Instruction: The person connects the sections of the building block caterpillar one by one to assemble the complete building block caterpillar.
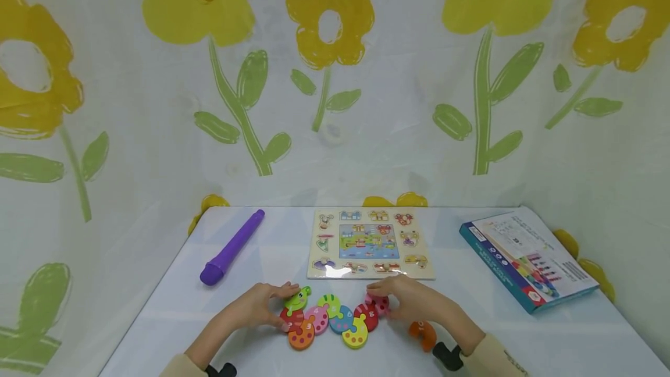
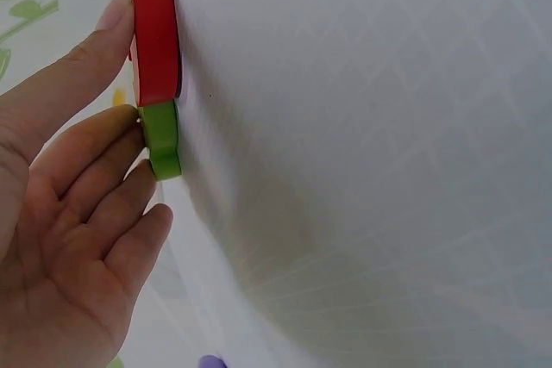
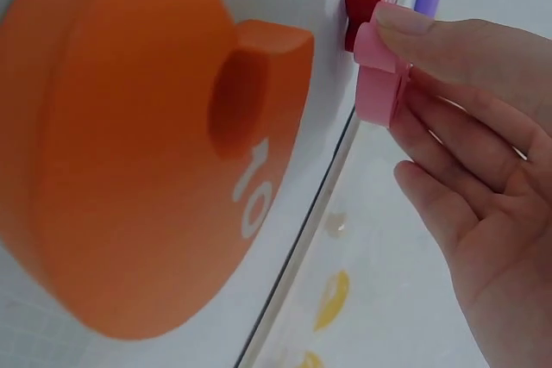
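A row of joined wooden caterpillar puzzle pieces (image 1: 342,320) lies on the white table. It starts at a green head (image 1: 298,300) and red piece (image 2: 157,40) on the left and ends at a pink dotted piece (image 1: 381,305). My left hand (image 1: 256,308) rests against the left end, its thumb on the red piece and fingers beside the green head. With thumb and fingers my right hand (image 1: 416,300) pinches the pink piece, next to the dark red one (image 1: 367,316). A loose orange piece (image 3: 155,152) marked 10 sits below the right wrist.
Behind the caterpillar lies a wooden picture puzzle board (image 1: 324,270). A purple stick-like object (image 1: 232,249) is at the left. At the right sits a flat box (image 1: 528,258) with a teal edge. A flower-printed sheet (image 1: 387,150) hangs behind the table.
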`<state>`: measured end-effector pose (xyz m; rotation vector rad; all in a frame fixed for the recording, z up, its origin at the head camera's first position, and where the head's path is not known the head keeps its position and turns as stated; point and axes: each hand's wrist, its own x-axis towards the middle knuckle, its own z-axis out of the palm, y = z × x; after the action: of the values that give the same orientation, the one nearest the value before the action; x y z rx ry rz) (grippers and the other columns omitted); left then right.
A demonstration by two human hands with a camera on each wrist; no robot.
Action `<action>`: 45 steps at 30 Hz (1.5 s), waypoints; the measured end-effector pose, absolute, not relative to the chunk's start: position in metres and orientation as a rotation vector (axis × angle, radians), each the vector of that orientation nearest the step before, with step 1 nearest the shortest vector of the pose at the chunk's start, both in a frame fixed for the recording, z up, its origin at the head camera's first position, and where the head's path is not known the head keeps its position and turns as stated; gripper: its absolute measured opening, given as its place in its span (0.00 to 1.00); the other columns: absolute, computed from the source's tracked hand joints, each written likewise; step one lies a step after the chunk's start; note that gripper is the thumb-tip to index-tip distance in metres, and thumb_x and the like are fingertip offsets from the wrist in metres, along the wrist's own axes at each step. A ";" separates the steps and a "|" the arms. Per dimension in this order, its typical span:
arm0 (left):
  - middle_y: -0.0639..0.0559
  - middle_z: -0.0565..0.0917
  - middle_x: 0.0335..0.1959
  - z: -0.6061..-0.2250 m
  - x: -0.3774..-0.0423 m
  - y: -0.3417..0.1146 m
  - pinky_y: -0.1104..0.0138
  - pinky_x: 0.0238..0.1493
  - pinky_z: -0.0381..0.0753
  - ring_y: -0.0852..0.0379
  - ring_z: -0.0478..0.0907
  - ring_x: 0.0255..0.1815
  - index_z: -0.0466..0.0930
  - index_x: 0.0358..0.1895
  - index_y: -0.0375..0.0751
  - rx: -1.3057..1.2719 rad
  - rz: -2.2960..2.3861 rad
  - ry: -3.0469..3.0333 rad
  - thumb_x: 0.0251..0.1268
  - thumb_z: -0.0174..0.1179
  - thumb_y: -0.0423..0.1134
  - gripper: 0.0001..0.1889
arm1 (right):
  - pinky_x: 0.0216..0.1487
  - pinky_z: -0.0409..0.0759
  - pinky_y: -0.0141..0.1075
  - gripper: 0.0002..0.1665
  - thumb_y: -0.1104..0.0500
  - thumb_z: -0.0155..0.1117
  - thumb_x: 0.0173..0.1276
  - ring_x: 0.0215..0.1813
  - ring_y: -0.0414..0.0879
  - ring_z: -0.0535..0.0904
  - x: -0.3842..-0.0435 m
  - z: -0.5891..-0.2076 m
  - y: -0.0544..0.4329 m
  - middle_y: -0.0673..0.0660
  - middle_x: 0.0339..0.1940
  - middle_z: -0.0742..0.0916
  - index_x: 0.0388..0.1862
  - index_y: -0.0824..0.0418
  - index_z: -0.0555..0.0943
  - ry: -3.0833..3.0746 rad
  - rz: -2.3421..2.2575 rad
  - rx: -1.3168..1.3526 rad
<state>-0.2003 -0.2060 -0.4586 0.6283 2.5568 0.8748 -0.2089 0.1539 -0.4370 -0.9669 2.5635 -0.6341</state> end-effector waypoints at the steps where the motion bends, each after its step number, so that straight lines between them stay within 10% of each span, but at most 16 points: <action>1: 0.41 0.69 0.67 -0.458 -0.200 -0.206 0.41 0.64 0.64 0.38 0.63 0.69 0.74 0.65 0.49 0.628 0.874 2.558 0.43 0.77 0.43 0.39 | 0.49 0.81 0.30 0.28 0.62 0.74 0.57 0.61 0.49 0.76 -0.209 -0.436 0.153 0.46 0.58 0.83 0.58 0.52 0.82 2.562 -0.631 -0.969; 45: 0.47 0.71 0.67 -0.458 -0.201 -0.205 0.40 0.64 0.64 0.38 0.63 0.69 0.75 0.64 0.46 0.641 0.863 2.563 0.43 0.77 0.43 0.38 | 0.54 0.80 0.36 0.31 0.59 0.74 0.58 0.61 0.47 0.76 -0.205 -0.445 0.179 0.47 0.59 0.82 0.63 0.53 0.78 2.520 -0.727 -0.984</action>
<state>-0.2010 -0.2052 -0.4585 0.6407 2.5634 0.8633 -0.2046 0.1787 -0.4449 -0.9843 2.5197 -0.7267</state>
